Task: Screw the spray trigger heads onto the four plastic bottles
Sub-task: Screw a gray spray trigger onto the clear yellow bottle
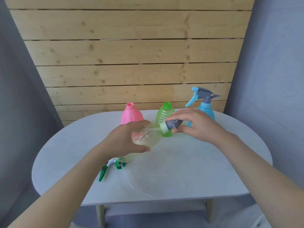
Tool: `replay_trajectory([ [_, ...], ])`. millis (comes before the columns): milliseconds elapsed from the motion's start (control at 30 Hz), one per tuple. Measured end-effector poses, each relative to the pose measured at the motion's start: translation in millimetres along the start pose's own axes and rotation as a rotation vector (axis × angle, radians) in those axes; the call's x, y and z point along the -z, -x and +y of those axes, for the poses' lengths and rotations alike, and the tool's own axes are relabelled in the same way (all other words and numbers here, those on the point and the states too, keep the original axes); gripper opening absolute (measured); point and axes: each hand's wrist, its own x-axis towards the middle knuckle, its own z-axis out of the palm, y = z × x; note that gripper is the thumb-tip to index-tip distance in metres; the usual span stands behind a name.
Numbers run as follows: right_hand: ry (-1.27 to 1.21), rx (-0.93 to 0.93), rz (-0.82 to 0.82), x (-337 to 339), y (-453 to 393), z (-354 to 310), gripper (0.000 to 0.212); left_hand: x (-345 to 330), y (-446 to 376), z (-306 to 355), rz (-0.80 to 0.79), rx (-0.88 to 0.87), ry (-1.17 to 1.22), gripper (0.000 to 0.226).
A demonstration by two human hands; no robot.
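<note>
1. Clear bottle (pixel 146 137): held tilted above the table's (pixel 213 170) centre, neck toward 2 o'clock, left hand (pixel 125 139) wrapped around its body.
2. Right hand's (pixel 195 124) fingers are clamped on the grey head (pixel 171 126), its pale collar at the neck.
3. Best to keep collar square to the neck and bottle steady while twisting.
4. At 12 o'clock: pink bottle (pixel 131 114) and green bottle (pixel 165 111) open, blue bottle (pixel 206 111) capped. Green head (pixel 113 166) lies at 8 o'clock.
</note>
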Motion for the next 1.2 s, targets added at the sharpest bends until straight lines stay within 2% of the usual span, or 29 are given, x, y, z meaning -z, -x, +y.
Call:
replay_trajectory([
  [133, 0.006, -0.033, 0.083, 8, -2, -1, 0.032, 1, -2, 3, 0.083, -0.058, -0.026, 0.069],
  [300, 0.038, -0.086, 0.173, 4, -3, -4, 0.017, -5, -5, 3, 0.118, -0.093, -0.065, 0.067],
  [433, 0.021, -0.180, 0.141, 1, -6, -1, 0.034, -9, -6, 2, 0.121, -0.085, -0.089, 0.067],
  [833, -0.155, -0.347, 0.148, -7, -16, -1, 0.059, -12, -7, 3, 0.132, -0.061, -0.111, 0.065],
  [1067, -0.231, -0.468, 0.156, -12, -21, -2, 0.063, -14, -7, 3, 0.142, -0.067, -0.152, 0.065],
  [1200, -0.357, -0.555, 0.176, -12, -21, -1, 0.060, -16, -6, 5, 0.165, -0.082, -0.206, 0.066],
])
